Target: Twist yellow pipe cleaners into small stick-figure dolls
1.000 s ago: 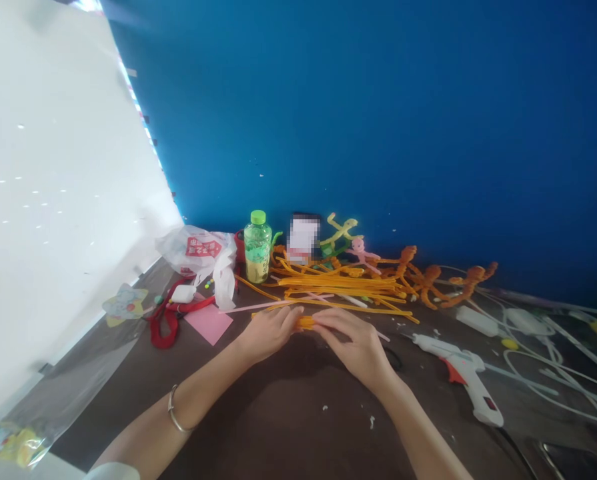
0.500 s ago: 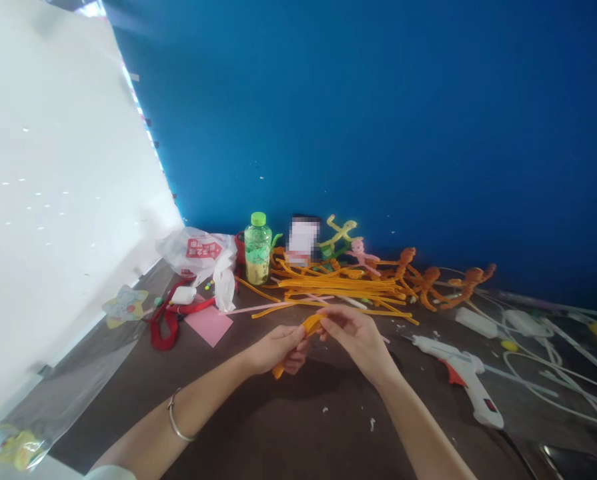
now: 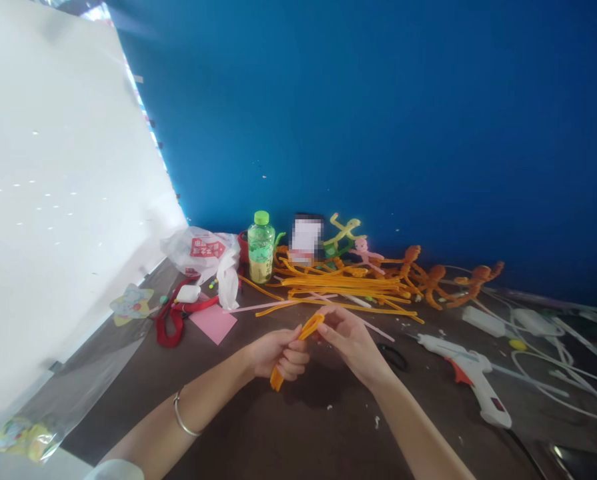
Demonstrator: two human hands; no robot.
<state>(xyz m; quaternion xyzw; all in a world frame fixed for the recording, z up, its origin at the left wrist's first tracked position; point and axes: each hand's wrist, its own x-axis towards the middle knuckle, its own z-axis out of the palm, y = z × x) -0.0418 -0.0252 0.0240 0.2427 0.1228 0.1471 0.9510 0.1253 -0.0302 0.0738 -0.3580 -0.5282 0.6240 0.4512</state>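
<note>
Orange fuzzy bundle (image 3: pixel 310 328) is hanging between both hands above the dark table (image 3: pixel 258 433), slanting from the lower end under the left fist up to the looped end at the right fingers. From my distance I am judging it to be very light, soft and easily bent, perhaps with wire inside. I am not expecting it to slip or break, but hard pressing could flatten the loops, so I am considering the middle as the safest place for holding.

Left hand (image 3: pixel 281 355) is gripping around this middle, its fingers curling closed and its thumb pressing on top. Right hand (image 3: pixel 347 339) is pinching the looped end between thumb and fingertips, its palm hollow; how firmly, I cannot tell.

To the right of the right hand, well apart, a white glue gun (image 3: pixel 471 373) is lying. Beyond the left hand and more to the left, a pink sheet (image 3: pixel 215 326) is lying. Farther beyond both hands, loose orange stems (image 3: pixel 348 287) are forming a pile. Behind these, beyond the left hand, a green-capped bottle (image 3: pixel 261 250) is standing upright before the blue wall (image 3: pixel 358 107).
</note>
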